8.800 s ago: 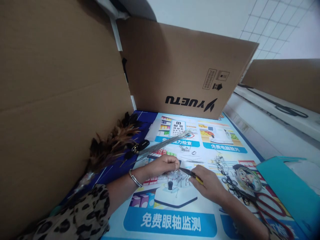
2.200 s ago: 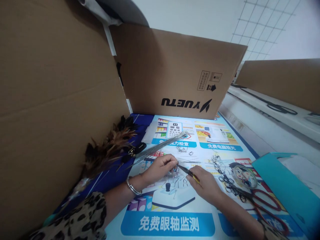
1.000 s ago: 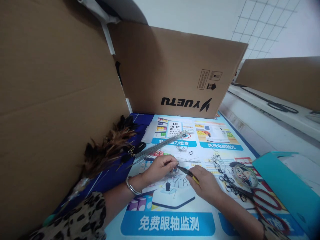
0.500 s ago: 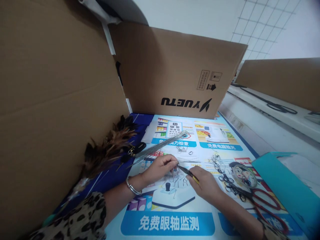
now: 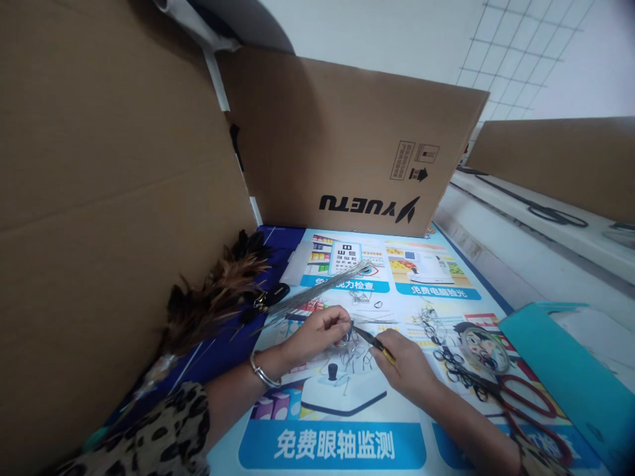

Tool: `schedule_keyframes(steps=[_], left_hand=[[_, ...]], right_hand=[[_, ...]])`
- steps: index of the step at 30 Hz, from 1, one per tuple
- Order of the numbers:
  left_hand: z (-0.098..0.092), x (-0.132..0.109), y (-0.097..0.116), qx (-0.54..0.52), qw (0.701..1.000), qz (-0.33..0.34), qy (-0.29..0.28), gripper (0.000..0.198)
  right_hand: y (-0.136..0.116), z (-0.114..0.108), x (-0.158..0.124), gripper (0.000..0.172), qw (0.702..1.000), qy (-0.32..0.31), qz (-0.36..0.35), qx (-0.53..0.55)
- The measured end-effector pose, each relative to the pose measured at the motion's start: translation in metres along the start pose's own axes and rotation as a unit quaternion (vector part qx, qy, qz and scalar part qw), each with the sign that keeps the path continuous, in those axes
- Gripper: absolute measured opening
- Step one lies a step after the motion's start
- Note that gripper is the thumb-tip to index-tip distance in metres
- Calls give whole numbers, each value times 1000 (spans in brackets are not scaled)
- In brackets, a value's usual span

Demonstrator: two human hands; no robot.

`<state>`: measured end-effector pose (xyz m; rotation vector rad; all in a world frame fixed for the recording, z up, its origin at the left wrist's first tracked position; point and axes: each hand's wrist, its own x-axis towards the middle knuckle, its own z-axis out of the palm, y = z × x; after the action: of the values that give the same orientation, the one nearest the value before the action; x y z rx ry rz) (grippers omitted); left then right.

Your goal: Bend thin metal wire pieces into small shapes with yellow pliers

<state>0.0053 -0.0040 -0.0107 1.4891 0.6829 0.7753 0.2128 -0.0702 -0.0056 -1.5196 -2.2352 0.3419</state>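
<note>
- Pliers (image 5: 368,337): above the middle of the desk (image 5: 332,446), tilted, dark nose toward the left edge, yellow on the handle. Opening of the nose: cannot tell.
- Right hand (image 5: 407,363): fingers curled closed round the plier handles.
- Left hand (image 5: 320,332): thumb and forefinger pinched together at the plier tip, other fingers folded in. What lies between them is too small to tell. Silver bangle (image 5: 264,371) at the wrist; spotted sleeve (image 5: 163,430) above it.
- Wire bits (image 5: 353,357): short, scattered on the desk just below the plier tip.
- Small black ring (image 5: 378,305): lies alone, beyond the hands toward the far edge.
- Wire bundle (image 5: 322,287): long, thin, silvery; slants from the left side toward the far edge.
- Black fob (image 5: 278,293): beside the bundle, on its left.
- Feathers (image 5: 213,291): brown and black, heaped along the left edge against the left cardboard panel (image 5: 124,165).
- Black rings (image 5: 449,358): clustered right of the right hand, near the scissors.
- Scissors (image 5: 528,393): red handles toward the near right corner.
- Teal box (image 5: 565,370): at the right edge.
- Rear cardboard panel (image 5: 347,139): upright along the far edge, lettering inverted.
</note>
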Motion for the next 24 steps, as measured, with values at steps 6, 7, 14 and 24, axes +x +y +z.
schedule_keyframes(steps=[6,7,14,24], left_hand=[[-3,1,-1,-20,999,-33,-12,18],[-3,1,-1,-19,999,-33,-13,19],[-1,2,4,39,998,43,31,17],[-1,1,2,40,997,61,23,18]], right_hand=[[1,-1,0,15,1000,-2,5,15],[1,-1,0,15,1000,-2,7,21],[2,-4,2,19,998,-25,10,56],[2,-5,3,18,997,-56,10,46]])
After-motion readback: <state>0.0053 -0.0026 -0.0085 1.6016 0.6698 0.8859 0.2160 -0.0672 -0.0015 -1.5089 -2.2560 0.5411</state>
